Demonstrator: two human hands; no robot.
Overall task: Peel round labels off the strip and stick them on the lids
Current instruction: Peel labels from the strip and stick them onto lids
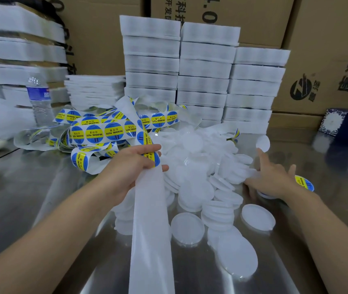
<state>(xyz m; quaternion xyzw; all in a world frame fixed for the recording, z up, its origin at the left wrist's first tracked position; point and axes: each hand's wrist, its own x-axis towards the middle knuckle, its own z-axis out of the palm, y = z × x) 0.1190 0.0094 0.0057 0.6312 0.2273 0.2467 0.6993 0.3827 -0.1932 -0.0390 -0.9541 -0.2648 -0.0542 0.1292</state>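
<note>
Strip in hand
Your left hand (134,166) grips the strip (149,219); your right hand (274,179) (fingers spread) touches the lids (192,194).

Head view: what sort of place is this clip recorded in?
Probably a small packing or labelling workshop, perhaps a stockroom: printed cardboard cartons line the back, white trays stand stacked in front, and a heap of lids and a tangled label strip lie on a steel table.
</note>
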